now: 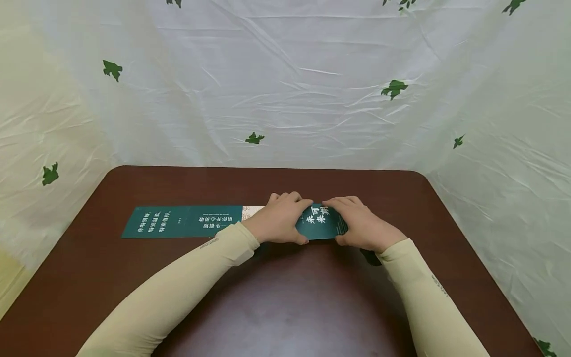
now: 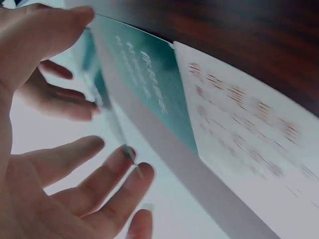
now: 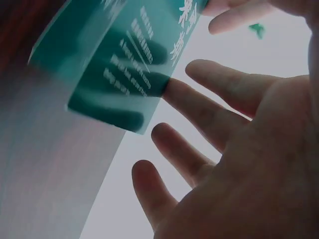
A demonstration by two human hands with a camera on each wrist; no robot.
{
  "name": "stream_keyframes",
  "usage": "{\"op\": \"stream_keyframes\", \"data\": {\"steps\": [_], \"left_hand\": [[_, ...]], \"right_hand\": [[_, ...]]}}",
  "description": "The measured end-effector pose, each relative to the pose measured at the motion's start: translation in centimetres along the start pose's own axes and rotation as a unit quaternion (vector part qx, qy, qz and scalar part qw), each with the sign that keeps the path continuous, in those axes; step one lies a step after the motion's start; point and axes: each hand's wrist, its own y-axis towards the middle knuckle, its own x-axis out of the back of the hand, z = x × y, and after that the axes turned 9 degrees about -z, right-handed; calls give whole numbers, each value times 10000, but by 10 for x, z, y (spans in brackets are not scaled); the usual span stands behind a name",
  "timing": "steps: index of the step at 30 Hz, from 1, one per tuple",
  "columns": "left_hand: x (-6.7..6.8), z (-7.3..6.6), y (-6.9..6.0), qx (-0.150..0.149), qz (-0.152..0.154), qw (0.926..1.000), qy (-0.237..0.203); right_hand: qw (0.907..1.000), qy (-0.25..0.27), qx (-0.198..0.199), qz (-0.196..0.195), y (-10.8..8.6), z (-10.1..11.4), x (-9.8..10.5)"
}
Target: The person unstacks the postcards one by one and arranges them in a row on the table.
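Observation:
A green printed card [image 1: 317, 225] with white characters is held between my two hands above the table. My left hand [image 1: 281, 218] grips its left end, thumb at the near edge and fingers at the far edge. The right hand [image 1: 368, 225] holds the right end in a similar way. In the left wrist view the held card [image 2: 97, 74] appears nearly edge-on, touching the fingertips. In the right wrist view the held card [image 3: 124, 74] overlaps another green surface [image 3: 60, 45], and fingers meet its edge. The left hand partly covers a whitish card [image 1: 252, 212].
Left of the hands, green printed cards [image 1: 185, 221] lie in a row on the brown table [image 1: 267, 183]. A small dark object [image 1: 371, 257] shows below the right wrist. A white curtain [image 1: 285, 99] with green leaf shapes hangs behind and beside the table.

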Motion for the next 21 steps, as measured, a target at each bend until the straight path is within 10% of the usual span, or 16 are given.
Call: {"op": "stream_keyframes", "data": {"steps": [9,21], "left_hand": [[-30,-36,71,-162,86,9996,211],[-57,-73,118,-218,296,9993,63]], "right_hand": [[9957,-70,-921,44,-11,-53,21],[9831,-118,-1813,199,-28,-98,33]]}}
